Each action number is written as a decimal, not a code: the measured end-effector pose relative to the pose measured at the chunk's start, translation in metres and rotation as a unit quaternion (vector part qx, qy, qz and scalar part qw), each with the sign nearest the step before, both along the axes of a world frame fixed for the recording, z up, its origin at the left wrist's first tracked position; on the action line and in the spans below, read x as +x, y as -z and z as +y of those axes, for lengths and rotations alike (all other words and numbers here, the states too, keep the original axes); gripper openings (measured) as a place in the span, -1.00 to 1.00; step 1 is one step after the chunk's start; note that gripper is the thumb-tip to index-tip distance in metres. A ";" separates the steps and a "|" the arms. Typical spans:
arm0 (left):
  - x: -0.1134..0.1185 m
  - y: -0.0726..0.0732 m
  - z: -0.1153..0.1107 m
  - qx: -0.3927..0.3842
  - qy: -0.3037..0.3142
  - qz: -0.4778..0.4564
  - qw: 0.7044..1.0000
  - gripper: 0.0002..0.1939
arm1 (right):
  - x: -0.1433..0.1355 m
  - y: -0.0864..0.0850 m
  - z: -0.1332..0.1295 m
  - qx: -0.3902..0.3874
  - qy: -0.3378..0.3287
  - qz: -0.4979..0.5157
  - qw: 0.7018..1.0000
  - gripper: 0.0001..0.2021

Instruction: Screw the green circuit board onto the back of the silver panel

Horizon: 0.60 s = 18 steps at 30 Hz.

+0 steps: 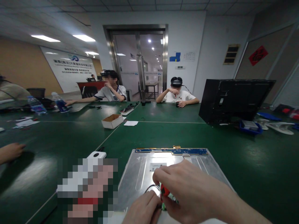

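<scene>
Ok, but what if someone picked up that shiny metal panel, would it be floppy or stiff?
Probably stiff: the silver panel lies flat and has straight ridges pressed into it. It might feel slippery, since its face looks smooth and shiny. The thin blue circuit strip along its far edge could be the fragile bit.

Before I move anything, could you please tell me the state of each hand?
Left hand: fingers bent, low by the metal panel; grip cannot be told.
Right hand: closed on a red object.
</scene>
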<state>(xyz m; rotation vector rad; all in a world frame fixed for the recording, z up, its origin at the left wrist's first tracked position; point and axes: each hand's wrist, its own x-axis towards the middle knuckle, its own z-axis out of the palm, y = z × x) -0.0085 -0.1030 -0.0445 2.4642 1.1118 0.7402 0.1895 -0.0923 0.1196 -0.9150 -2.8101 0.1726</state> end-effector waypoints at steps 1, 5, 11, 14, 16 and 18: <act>0.000 0.002 0.000 0.001 -0.001 0.000 1.000 -0.82 | 0.000 0.000 0.000 -0.005 -0.009 0.001 1.000 -0.83; 0.001 0.008 0.001 0.007 -0.005 0.001 1.000 -0.87 | 0.000 0.002 0.002 -0.010 -0.009 0.001 1.000 -0.81; -0.001 0.005 0.001 0.007 -0.001 -0.001 1.000 -0.81 | 0.000 0.003 0.003 0.011 0.021 -0.007 1.000 -0.91; -0.001 0.006 0.002 0.006 0.002 -0.001 1.000 -0.84 | 0.001 0.002 0.002 0.016 0.011 0.000 1.000 -0.90; -0.001 0.009 0.002 0.006 0.000 -0.002 1.000 -0.85 | 0.001 0.002 0.002 0.013 0.005 -0.006 1.000 -0.88; -0.001 0.011 0.002 0.006 -0.003 -0.004 1.000 -0.86 | 0.001 0.004 0.003 0.009 0.006 -0.011 1.000 -0.86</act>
